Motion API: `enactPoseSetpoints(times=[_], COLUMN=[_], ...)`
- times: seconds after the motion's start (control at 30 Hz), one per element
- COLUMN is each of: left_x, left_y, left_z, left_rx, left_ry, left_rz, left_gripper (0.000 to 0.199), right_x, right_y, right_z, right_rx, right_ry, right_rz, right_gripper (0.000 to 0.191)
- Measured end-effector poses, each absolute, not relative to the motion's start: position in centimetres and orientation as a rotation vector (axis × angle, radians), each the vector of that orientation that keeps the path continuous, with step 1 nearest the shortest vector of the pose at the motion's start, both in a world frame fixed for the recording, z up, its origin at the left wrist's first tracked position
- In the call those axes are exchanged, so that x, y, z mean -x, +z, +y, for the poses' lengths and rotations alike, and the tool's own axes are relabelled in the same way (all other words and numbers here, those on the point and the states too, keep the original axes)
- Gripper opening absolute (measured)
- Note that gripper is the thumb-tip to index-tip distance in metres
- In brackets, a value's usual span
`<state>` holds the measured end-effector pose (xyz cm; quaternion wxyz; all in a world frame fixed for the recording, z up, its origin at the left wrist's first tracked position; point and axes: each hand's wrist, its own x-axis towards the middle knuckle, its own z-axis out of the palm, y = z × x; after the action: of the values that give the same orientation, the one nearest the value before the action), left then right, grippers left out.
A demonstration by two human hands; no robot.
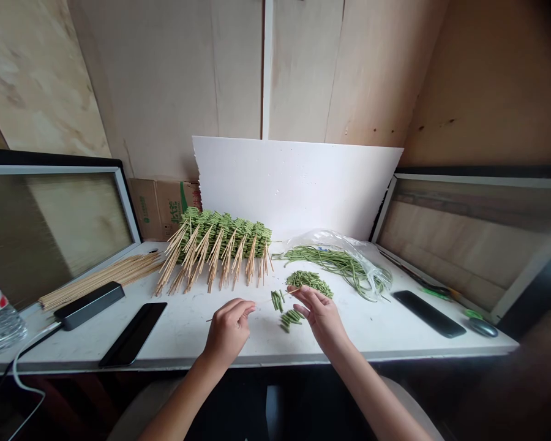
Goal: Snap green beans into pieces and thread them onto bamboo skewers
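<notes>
My left hand [229, 326] is closed, its thumb and fingers pinching a thin bamboo skewer [262, 302]. The skewer's other end reaches the fingertips of my right hand [318, 311], which is pinched as well. Several short cut pieces of long bean [278, 299] show along the skewer between the hands; whether they are threaded on it I cannot tell. Just below, a small blurred group of cut bean pieces [291, 320] appears. Behind my right hand lies a heap of cut bean pieces [310, 280].
Finished bean skewers [224, 236] are stacked at the back left. Loose bamboo skewers [105, 275] lie left of them. Uncut long beans [326, 260] spill from a plastic bag [367, 263]. Phone [133, 334], black box [89, 304], bottle [0, 321], dark slab [428, 312] and mouse [483, 327] line the sides.
</notes>
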<state>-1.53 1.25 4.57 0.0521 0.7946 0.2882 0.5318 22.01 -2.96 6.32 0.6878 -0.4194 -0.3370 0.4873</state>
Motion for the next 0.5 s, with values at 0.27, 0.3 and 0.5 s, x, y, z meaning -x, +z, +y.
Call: enactPoseSetpoints(times=[0.27,0.3,0.5], left_x=[0.8,0.9,1.6], left_y=[5.7,5.9,6.1], left_z=[0.3,0.3,0.9], left_rx=[-2.380,-2.381,-2.325], left_ry=[1.622,1.623,1.585], left_rz=[0.844,0.852,0.937], left_gripper=[0.028,0.027,0.022], right_x=[-19.3,-19.1,-22.2], right_y=[5.7,5.8,6.7], right_z=[-3.8,-3.8,-2.8], right_rx=[1.014,1.014,1.128], right_ry=[1.057,1.064,0.861], right_rz=[-0.785,-0.794,-1.123], right_gripper=[0.032,0.033,0.037])
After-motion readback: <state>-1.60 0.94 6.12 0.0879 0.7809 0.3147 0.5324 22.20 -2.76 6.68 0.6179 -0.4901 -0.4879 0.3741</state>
